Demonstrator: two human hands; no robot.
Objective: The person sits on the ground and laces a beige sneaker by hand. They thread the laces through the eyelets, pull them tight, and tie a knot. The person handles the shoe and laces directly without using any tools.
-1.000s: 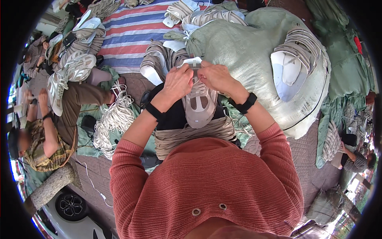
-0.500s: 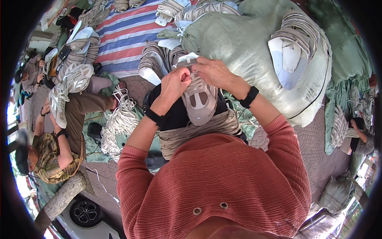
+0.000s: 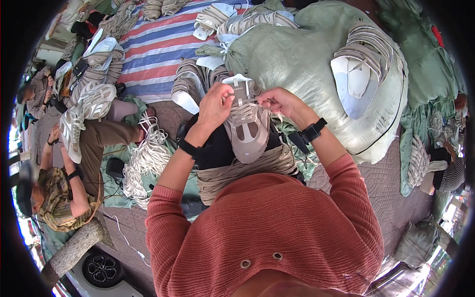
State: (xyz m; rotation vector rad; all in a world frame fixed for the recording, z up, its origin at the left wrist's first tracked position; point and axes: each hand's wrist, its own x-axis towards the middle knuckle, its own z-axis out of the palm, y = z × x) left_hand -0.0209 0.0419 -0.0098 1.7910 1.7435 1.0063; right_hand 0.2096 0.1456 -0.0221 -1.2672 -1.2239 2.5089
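Observation:
A beige and taupe shoe upper rests over my lap with its rounded toe toward me. Its tongue stands up at the far end, with white lining behind it. My right hand pinches a pale shoelace at the upper's right side, and a loose end hangs below the fingers. On the left side of the tongue, my left hand is closed, fingertips pressed together. Whatever those fingers hold is hidden. A bundle of taupe laces lies across my lap below the toe.
More shoe uppers lie beyond my hands, by a striped sheet. A big pale green sack at the right carries a stack of uppers. At the left, a seated co-worker handles uppers beside a pile of white laces.
My right hand has moved from the top of the tongue down and right to the lace. My left hand stays by the upper's left side. The tongue is now uncovered.

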